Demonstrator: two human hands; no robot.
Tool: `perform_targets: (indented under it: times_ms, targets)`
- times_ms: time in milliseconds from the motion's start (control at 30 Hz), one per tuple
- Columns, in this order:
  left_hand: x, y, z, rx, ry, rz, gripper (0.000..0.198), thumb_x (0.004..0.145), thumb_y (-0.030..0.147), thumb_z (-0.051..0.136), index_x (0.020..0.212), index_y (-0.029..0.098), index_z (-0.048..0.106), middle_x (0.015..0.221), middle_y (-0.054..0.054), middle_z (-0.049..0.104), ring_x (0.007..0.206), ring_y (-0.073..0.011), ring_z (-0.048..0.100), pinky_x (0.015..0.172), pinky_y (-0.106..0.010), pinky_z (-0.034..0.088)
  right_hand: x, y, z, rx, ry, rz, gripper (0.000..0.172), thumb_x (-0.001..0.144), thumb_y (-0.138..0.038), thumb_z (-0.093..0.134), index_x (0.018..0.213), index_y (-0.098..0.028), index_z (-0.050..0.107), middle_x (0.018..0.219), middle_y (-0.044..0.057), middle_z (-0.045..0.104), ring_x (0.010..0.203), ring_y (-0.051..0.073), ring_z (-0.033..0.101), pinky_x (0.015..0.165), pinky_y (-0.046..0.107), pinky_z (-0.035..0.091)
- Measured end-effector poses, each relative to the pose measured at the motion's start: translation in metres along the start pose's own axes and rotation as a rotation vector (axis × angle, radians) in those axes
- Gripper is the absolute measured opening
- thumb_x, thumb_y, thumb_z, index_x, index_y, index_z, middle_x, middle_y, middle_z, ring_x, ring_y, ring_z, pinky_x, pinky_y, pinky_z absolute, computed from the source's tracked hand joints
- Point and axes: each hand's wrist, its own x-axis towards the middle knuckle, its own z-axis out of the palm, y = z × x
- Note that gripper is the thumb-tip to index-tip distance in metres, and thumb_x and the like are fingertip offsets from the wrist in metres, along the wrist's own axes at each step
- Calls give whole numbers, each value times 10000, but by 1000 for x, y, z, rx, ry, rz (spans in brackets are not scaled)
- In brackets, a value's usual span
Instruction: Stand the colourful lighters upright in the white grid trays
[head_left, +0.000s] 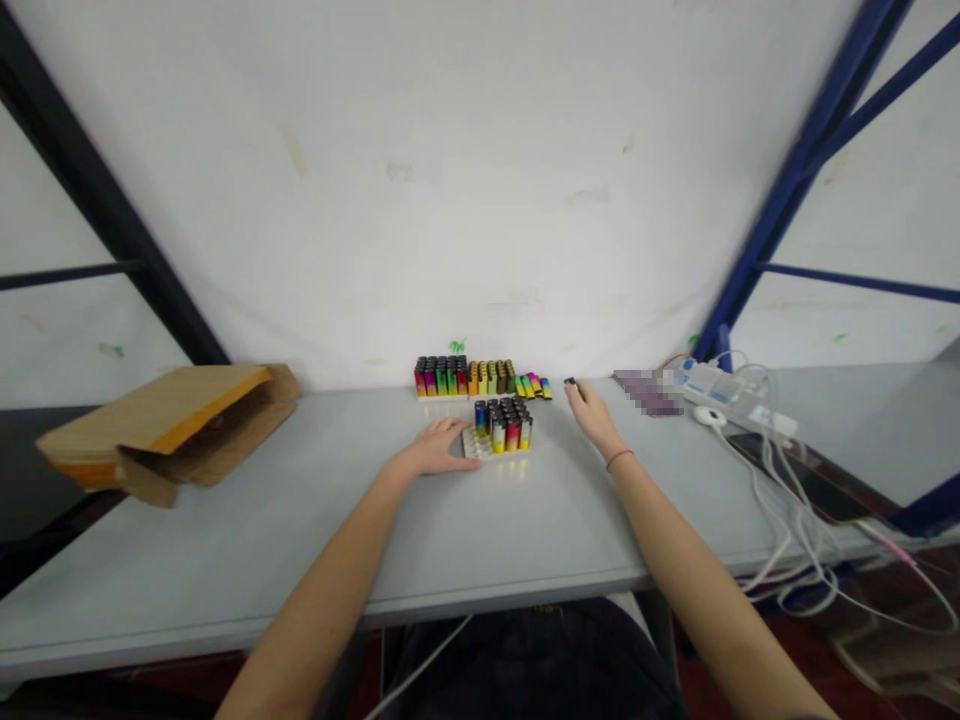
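Observation:
A white tray (472, 445) stands mid-table with several colourful lighters (504, 425) upright in its right part. My left hand (439, 447) lies flat on the table with fingers spread, touching the tray's left edge. Behind the tray, a row of lighters (465, 377) stands against the wall, and several more lie loose at its right end (534, 386). My right hand (591, 412) reaches beside those loose lighters, its fingers closed on a small dark lighter (571, 383).
An open cardboard box (169, 425) lies on its side at the left. At the right are a power strip (712, 388), white cables (780, 500) and a dark phone (810, 470). Blue frame bars rise at the right, black ones at the left.

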Motion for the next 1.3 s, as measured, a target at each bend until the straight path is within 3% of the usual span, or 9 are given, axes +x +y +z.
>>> perform_targets:
  times_ms: [133, 333, 567, 1067, 1300]
  targets:
    - [0, -1, 0, -1, -3, -2, 905, 695, 728, 542, 1404, 191, 372, 1414, -137, 399, 1295, -359, 359, 1051, -433, 307, -2, -11, 6, 220, -17, 226, 507, 820, -640, 309, 605, -205, 452, 467, -19, 422, 440, 120, 400, 440, 236, 310]
    - [0, -1, 0, 12, -13, -2, 908, 706, 726, 534, 1413, 182, 362, 1423, -145, 380, 1293, -346, 360, 1051, -423, 311, -2, -21, 8, 448, -15, 450, 428, 848, -521, 276, 554, -227, 381, 390, -46, 338, 330, 94, 280, 355, 231, 200]
    - [0, -1, 0, 5, -9, -2, 914, 705, 726, 538, 1412, 172, 367, 1426, -148, 375, 1293, -345, 362, 1055, -405, 307, -6, -25, 5, 598, -39, 459, 361, 839, -392, 278, 515, -236, 312, 344, -69, 211, 298, 78, 154, 341, 226, 93]
    - [1, -2, 1, 19, -11, -5, 901, 706, 731, 528, 1412, 197, 359, 1421, -134, 386, 1290, -348, 364, 1054, -435, 307, -5, -24, 10, 605, 68, 493, 397, 841, -469, 315, 528, -226, 348, 328, -74, 264, 275, 66, 202, 310, 199, 127]
    - [1, -3, 1, 11, -7, 7, 901, 710, 729, 530, 1411, 188, 361, 1411, -137, 390, 1285, -342, 370, 1054, -424, 311, -7, -26, 8, 682, 30, 476, 365, 839, -386, 286, 507, -234, 306, 315, -78, 207, 278, 69, 146, 316, 206, 97]
